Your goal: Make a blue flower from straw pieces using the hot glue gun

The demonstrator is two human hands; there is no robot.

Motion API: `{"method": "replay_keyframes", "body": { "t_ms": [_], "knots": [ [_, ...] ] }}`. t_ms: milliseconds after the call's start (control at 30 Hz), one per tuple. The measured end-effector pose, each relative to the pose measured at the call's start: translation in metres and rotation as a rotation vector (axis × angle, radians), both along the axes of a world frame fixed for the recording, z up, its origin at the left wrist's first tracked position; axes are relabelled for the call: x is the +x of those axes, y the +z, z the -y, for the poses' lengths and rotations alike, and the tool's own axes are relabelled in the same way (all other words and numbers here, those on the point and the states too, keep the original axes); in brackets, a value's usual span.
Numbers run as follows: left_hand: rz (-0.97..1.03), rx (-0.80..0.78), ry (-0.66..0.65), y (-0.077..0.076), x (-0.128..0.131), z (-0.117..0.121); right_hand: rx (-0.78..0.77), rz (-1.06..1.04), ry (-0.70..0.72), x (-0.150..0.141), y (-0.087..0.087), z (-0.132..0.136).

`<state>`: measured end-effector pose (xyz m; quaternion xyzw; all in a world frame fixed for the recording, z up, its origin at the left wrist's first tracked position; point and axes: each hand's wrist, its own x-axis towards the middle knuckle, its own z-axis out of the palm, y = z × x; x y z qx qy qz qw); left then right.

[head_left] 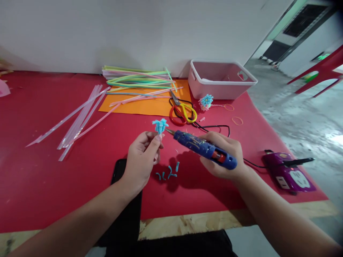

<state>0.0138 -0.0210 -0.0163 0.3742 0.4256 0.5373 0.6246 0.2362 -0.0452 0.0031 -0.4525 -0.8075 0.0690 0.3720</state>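
Left fingers (154,144), mine over the remote link: closing in a pinch on the stem of one blue fuzzy flower (160,125), which is standing upright above the counter (80,192). Right fingers, also mine: gripping the handle of one blue glue gun (205,148), its body lying toward 4 o'clock of the flower and its nozzle pointing at the flower's right side; whether they are touching I cannot tell.

Clock bearings, all from the flower:
- 6 o'clock: blue snippets (177,166), lying loose on the red covering.
- 7 o'clock: one black flat slab (125,214), lying partly beneath my left forearm.
- 9 o'clock: clear pink strips (80,121), fanning and crossing.
- 11 o'clock: one bundle of coloured strips (139,76), resting partly over an orange sheet (142,107).
- 2 o'clock, near: scissors (184,113), one handle red, one yellow, lying among loops of black cord (218,126).
- 2 o'clock, beyond: one blue-and-pink flower ornament (206,101), trailing a twisted string; behind it, one pink bin (222,87).
- Between 3 and 4 o'clock: one purple power strip (289,171), holding a black plug (297,162).
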Motion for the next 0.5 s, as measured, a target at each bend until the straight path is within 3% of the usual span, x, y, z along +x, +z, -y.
{"method": "replay_keyframes", "body": {
  "t_ms": [500],
  "knots": [
    [-0.053, -0.023, -0.036, 0.0017, -0.0003, 0.0018, -0.001, 0.062, -0.060, -0.0081, 0.0006, 0.0042]
  ]
}}
